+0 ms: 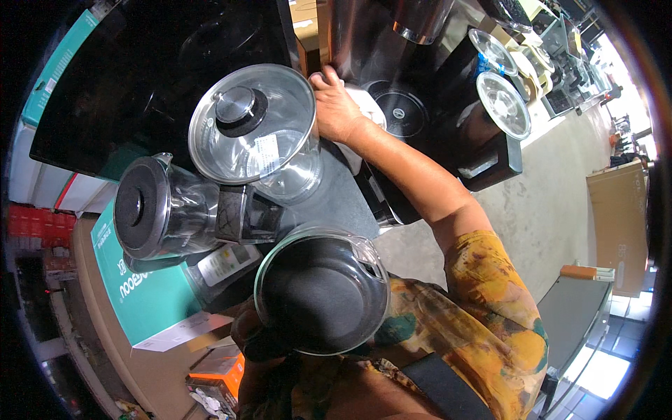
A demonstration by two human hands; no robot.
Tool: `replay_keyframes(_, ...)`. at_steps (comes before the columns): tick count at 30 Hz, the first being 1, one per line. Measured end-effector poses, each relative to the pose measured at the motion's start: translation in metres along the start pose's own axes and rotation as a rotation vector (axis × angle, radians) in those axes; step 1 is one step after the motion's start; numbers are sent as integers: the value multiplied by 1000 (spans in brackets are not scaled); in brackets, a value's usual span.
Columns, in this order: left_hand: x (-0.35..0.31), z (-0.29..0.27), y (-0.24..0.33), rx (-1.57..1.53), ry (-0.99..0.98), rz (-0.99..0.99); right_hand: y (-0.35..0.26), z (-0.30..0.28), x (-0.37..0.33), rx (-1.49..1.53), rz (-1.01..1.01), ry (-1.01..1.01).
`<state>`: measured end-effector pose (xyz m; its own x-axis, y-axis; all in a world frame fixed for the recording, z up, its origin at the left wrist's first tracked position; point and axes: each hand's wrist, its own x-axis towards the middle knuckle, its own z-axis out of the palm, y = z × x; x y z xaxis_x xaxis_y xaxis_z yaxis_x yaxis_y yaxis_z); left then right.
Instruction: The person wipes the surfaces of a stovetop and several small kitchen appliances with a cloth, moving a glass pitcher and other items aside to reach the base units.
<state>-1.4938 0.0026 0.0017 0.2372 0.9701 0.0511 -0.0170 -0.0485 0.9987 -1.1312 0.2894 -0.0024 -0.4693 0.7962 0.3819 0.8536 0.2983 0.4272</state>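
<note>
A clear glass jug (322, 290) with a pouring lip is tilted with its open mouth up in front of my chest. My left hand (255, 334), in shadow, is closed at its lower left side, where the handle seems to be. My right hand (339, 108) reaches forward with curled fingers over a white cloth-like piece (365, 105), beside a black coffee machine (448, 105). Just left of that hand stands a large glass pot with a knobbed glass lid (253, 124). Nearer left is a glass carafe (192, 217) with a black lid and a dark handle.
A teal and white box (143, 294) lies under the carafe at left. A large glossy black panel (105, 91) fills the upper left. An orange box (218, 374) sits low at left. Round clear lids (504, 105) are at right, with a cardboard box (616, 224) beyond.
</note>
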Motion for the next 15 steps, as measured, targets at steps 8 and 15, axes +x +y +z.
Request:
replay_keyframes(8, 3, -1, 0, -6, -11, 7, -8, -36, -20, 43, 50, -308)
replay_keyframes(15, 4, -2, 1, -10, -11, 12, 5, -91, -70, 499, 378, -434)
